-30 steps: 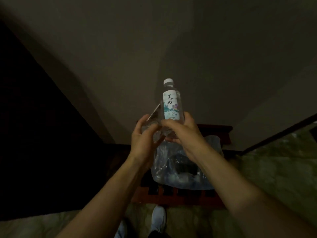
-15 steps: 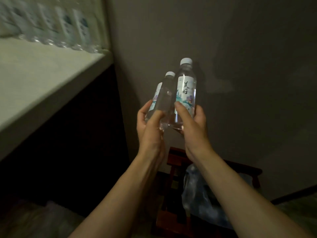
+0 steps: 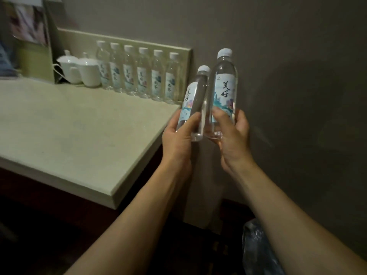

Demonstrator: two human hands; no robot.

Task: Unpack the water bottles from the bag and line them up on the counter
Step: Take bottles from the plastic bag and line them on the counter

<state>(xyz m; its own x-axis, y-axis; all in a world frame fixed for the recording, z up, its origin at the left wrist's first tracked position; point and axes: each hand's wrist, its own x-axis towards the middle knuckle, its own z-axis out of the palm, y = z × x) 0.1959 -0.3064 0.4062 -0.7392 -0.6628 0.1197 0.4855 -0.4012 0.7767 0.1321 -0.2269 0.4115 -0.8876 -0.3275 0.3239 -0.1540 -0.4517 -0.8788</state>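
Note:
My left hand point(image 3: 179, 139) grips a clear water bottle point(image 3: 195, 100) with a white cap, tilted slightly right. My right hand point(image 3: 233, 135) grips a second, upright water bottle point(image 3: 224, 84) with a printed label. Both bottles are held side by side in the air just past the right end of the pale counter point(image 3: 79, 132). Several matching bottles point(image 3: 139, 76) stand in a row along the counter's back edge. The clear plastic bag point(image 3: 258, 249) lies low at the bottom right, partly hidden by my right forearm.
Two white lidded teacups point(image 3: 79, 70) stand left of the bottle row. A framed leaflet stand point(image 3: 27, 32) sits at the back left corner. A grey wall point(image 3: 297, 76) rises to the right. Dark cabinet front lies below the counter.
My view has swung left and up, bringing the counter and its bottle row into sight. Both hands carried the two bottles up from the bag toward the counter's right end.

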